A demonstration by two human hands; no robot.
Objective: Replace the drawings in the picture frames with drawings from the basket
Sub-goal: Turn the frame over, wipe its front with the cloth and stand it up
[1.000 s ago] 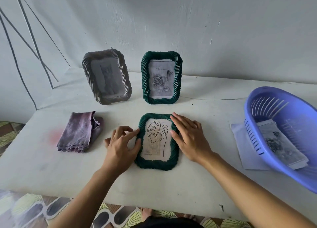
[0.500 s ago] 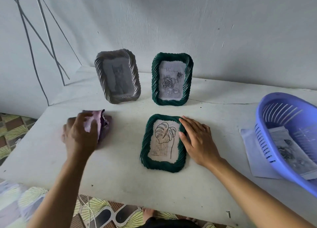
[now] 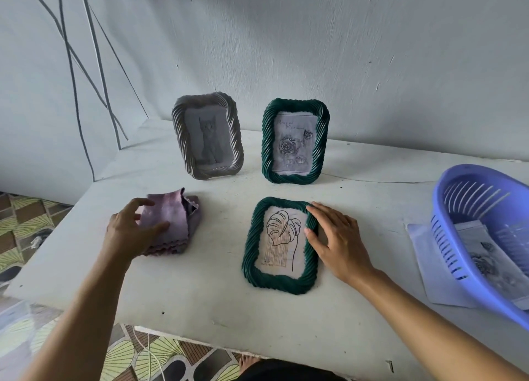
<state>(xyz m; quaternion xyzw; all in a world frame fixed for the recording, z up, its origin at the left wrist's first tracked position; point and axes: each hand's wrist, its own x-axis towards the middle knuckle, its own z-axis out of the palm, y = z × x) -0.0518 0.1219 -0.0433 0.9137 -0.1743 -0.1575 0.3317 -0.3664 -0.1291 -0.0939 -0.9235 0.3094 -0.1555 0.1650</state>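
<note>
Grips the cloth [image 3: 171, 223] with the left hand [image 3: 128, 231]: thumb laid across the top fold, fingers curled round the left edge. Rests the right hand [image 3: 340, 243] on the right rim of the lying frame [image 3: 274, 284], fingers straight and slack, grasping nothing, thumb tip against the inner edge beside the leaf drawing [image 3: 282, 234].

Lying frame: dark green, twisted rim, face up on the table [image 3: 200, 303], near the middle and toward the near edge, with the leaf drawing inside. To its left and apart from it, the cloth: purple, folded, top layer raised at the far corner.

Farther back, near the wall [image 3: 343, 51], two frames standing upright and leaning back a little, apart from each other. On the left, the grey frame [image 3: 180, 134] with a cat drawing [image 3: 209, 140]. On the right, straight behind the lying frame, the green standing frame [image 3: 267, 143] with a rose drawing [image 3: 293, 147].

At the right side of the table, well apart from the right hand, the basket [image 3: 458, 186]: blue-violet, slotted walls, tilted, partly cut off by the picture's edge. Inside it, loose drawings [image 3: 481, 254], the top one showing grey roses. Under the basket, a sheet of paper [image 3: 426, 263] sticking out to the left.

Left of the table, cables [image 3: 71, 74] running down the wall to a patterned floor [image 3: 28, 223].
</note>
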